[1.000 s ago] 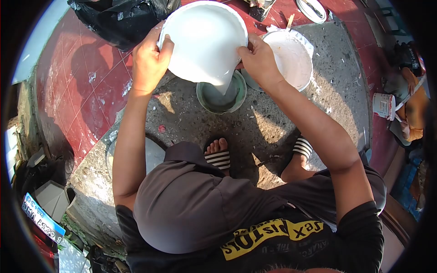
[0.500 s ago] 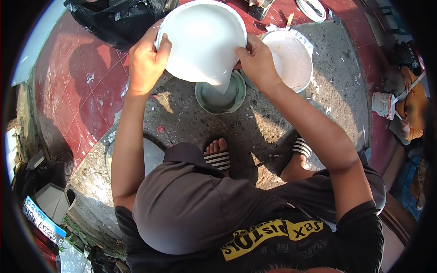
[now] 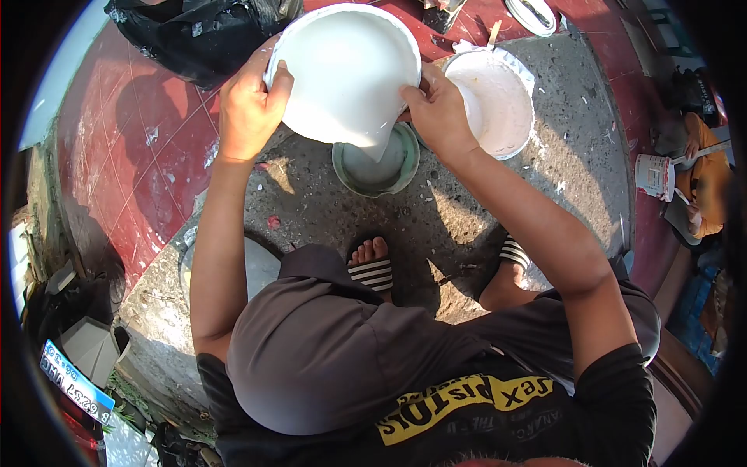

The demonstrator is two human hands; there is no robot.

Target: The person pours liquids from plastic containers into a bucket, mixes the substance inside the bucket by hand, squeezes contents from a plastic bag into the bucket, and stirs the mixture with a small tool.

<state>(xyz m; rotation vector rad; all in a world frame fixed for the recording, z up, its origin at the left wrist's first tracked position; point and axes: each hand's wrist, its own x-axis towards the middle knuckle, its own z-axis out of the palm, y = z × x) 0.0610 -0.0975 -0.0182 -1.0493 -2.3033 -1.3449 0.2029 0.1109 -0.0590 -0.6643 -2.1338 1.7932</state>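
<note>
Both of my hands hold a wide white basin (image 3: 346,70) at its sides, raised over the concrete. My left hand (image 3: 254,105) grips the left rim, thumb on the near face. On the right rim my right hand (image 3: 440,109) is closed, its thumb over the edge. A whitish stream or pointed lip of white extends from the basin's near edge over a green bowl (image 3: 379,173), which holds greyish liquid. Beside my right hand stands a round white-coated tub (image 3: 510,105) with a wooden stick (image 3: 494,34) at its far rim.
A black plastic bag (image 3: 198,43) lies on red tiles (image 3: 132,148) at the upper left. A white lid (image 3: 533,15) is at the top right. Another person (image 3: 700,179) sits at the right by a white bucket (image 3: 654,177). A pale round object (image 3: 261,268) lies beside my left forearm.
The basin and my hands have stayed nearly in place, with a slight shift left. The other person's hand at the right has moved a little.
</note>
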